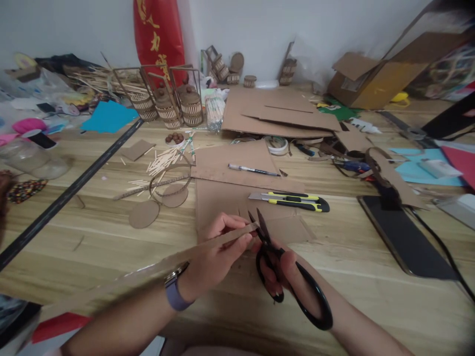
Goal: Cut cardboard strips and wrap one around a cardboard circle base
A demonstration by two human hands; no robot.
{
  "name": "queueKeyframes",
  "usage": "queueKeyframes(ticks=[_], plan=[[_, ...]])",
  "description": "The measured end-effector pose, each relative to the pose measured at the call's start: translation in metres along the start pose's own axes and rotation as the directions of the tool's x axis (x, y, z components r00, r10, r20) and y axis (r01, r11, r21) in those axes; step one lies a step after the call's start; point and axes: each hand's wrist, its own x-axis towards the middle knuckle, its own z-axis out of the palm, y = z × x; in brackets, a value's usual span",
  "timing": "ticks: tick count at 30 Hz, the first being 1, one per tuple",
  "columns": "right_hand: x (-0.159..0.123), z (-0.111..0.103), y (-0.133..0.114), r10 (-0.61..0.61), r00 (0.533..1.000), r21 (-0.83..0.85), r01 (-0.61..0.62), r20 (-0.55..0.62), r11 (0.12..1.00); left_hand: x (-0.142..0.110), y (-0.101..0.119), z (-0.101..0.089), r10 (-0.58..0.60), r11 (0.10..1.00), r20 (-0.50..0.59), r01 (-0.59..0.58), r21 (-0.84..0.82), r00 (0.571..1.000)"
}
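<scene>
Bead pile: bunched at the left edge of the frame (26,191), near a clear jar (33,159), probably so the little things don't roll around.
Black ruler: long dark bar (70,193) slanting across the left of the surface (104,247), looks parked off to the side to leave elbow room.
Little baskets: cardboard-and-stick ones (191,106) standing upright, upper left of centre, I'd guess back there so nothing knocks them.
Loose sticks: messy heap (165,160) left of centre, just above a cardboard disc (144,214).
Left hand: thumb and fingers (214,258) pinching the strip near one end, which I reckon steadies it right by the blades.
Strip: thin brown band (222,238), tip at the scissors near the centre, long tail trailing to the lower left. Can't tell if it's actually between the blades.
Scissors: black handles, blades parted and pointing up the frame (264,237).
Right hand: thumb and fingers wrapped through the handle loops (286,274), the usual grip for working the blades.
Cutter: yellow-and-black (297,201), lying on cardboard (218,198) just above the hands, seems handy for grabbing.
Phone: dark slab (404,237) lying flat at right, well apart from the blades.
</scene>
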Motion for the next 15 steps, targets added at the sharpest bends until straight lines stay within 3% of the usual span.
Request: queueKeyframes(ticks=[7, 11, 13, 15], plan=[[-0.001, 0.004, -0.012, -0.005, 0.998, -0.221, -0.009, -0.062, 0.975, -0.003, 0.002, 0.000, 0.047, 0.996, 0.013, -0.048, 0.069, 0.999], [0.004, -0.008, -0.016, -0.025, 0.990, -0.330, -0.023, -0.139, 0.944, -0.003, 0.004, -0.001, 0.004, 0.999, 0.024, -0.003, -0.048, 1.000], [0.006, -0.026, -0.020, -0.109, 0.956, -0.455, -0.027, -0.271, 0.890, -0.001, 0.005, -0.002, -0.067, 0.983, 0.069, 0.078, -0.165, 0.995], [0.006, -0.052, -0.026, -0.215, 0.887, -0.616, -0.094, -0.408, 0.782, 0.002, 0.007, -0.003, -0.152, 0.950, 0.134, 0.182, -0.255, 0.979]])
